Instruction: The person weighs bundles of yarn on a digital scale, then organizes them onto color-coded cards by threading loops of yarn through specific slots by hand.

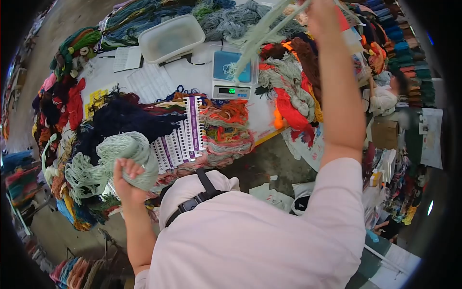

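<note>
My left hand (128, 180) is closed on a thick ball of pale green yarn (126, 148), fingers curled over its near side. Looser loops of similar pale yarn (85, 173) lie beside it on the left. My right hand (322, 18) is raised high at the top edge, gripping a hank of pale green yarn strands (263, 37). Those strands hang down leftward over a digital scale (231, 91) with a blue platform and a lit green display. Their lower ends overlap the platform in this view, where a small tangle of pale threads (230, 70) shows.
Colour sample cards (193, 125) with punched holes lie near the front edge. A translucent plastic tub (172, 38), an open notebook (128, 59) and a printed sheet (150, 83) are further back. Colourful yarn heaps (296, 91) surround the white table (108, 72). Another person (385, 96) is at right.
</note>
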A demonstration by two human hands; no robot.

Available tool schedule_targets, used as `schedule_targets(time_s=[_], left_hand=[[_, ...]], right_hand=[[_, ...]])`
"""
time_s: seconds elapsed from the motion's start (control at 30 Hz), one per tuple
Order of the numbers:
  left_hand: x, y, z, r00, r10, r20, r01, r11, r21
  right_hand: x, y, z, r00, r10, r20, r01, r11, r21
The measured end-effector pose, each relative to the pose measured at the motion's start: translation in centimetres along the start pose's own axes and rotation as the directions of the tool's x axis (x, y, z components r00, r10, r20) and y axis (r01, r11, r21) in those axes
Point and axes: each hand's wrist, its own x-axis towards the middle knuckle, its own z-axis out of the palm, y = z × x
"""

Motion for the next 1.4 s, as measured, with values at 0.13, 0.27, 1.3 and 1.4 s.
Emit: schedule_targets(time_s=[0.13,0.27,1.3,1.4], left_hand=[[-0.7,-2.3,0.6,0.992,-0.083,-0.093,0.083,0.997,-0.002],[-0.8,-2.4,1.3,0.989,-0.063,-0.137,0.07,0.996,0.048],[1.1,-3.0,2.1,0.976,-0.114,-0.184,0.161,0.95,0.268],[0.9,-2.9,2.0,0.978,-0.108,-0.179,0.154,0.951,0.27]], right_hand=[[-1.7,23.4,-7.8,0.998,-0.004,-0.06,-0.046,0.599,-0.8],[-12.7,39.3,-12.8,0.525,0.754,-0.394,-0.739,0.634,0.229],[-20.6,40.8,-13.1,0.336,0.8,-0.497,-0.739,0.551,0.387],[-20.4,41.3,-13.0,0.329,0.793,-0.512,-0.74,0.554,0.382]])
